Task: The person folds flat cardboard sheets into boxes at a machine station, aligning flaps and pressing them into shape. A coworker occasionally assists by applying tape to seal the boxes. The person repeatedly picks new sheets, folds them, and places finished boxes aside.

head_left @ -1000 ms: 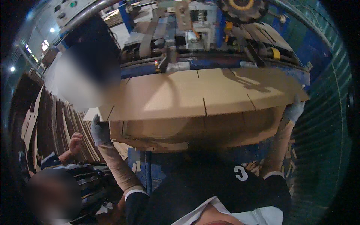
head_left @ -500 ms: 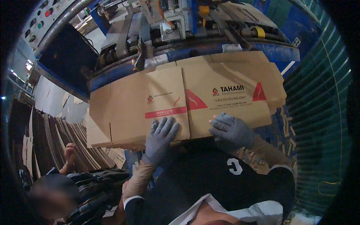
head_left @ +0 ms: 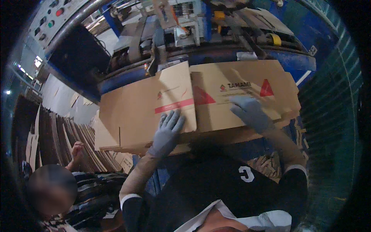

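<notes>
A flattened cardboard box with red triangles and dark print lies on top of a stack of brown cardboard. Its left panel bears a red band, and that panel's upper edge stands slightly up from the cardboard around it. My left hand, in a grey glove, rests on this panel's near part with fingers stretched out. Over the right panel is my right hand, gloved alike and somewhat smeared. Its fingers reach across the printed face, lying rather flat.
Beyond the stack stands a blue machine with rollers and belts. A control panel with buttons sits at far left. Upright cardboard sheets and another person are at the left; a green corrugated wall is at right.
The top box has slid away from me toward the machine, and its left panel's far edge has lifted. My right hand has moved forward and right; my left stays on the panel.
</notes>
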Motion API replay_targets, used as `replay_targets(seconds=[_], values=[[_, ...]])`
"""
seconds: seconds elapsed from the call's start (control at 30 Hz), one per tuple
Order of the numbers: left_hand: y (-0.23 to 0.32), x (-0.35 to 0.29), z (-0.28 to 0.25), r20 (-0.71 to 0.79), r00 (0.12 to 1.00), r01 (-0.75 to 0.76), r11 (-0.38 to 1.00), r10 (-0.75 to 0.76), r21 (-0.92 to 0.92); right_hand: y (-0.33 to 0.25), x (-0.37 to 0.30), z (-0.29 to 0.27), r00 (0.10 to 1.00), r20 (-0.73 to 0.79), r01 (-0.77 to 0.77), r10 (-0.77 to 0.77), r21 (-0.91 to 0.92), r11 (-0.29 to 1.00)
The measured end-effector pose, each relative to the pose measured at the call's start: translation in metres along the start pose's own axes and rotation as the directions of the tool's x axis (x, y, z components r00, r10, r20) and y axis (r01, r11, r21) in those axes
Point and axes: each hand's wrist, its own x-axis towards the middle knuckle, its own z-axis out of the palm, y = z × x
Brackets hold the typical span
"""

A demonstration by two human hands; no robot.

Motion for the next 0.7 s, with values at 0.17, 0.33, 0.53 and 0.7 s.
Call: replay_targets(seconds=[0.17,0.33,0.53,0.7], values=[[-0.002,0.004,0.008,-0.016,1.0,-0.014,0.99,0.012,-0.141,-0.032,0.115,0.065,0.901,0.202,-0.425,0.384,0.583,0.692],[-0.05,0.011,0.01,-0.241,0.868,0.389,0.897,-0.434,-0.211,-0.033,0.147,0.078,0.822,0.495,-0.568,0.282,0.691,0.447],[-0.098,0.069,0.027,0.091,0.547,0.77,0.457,-0.832,-0.445,-0.036,0.139,0.084,0.873,0.402,-0.475,0.276,0.829,0.294],[-0.094,0.085,0.033,0.017,0.47,0.854,0.449,-0.883,-0.263,-0.031,0.139,0.096,0.889,0.347,-0.45,0.3,0.786,0.424]])
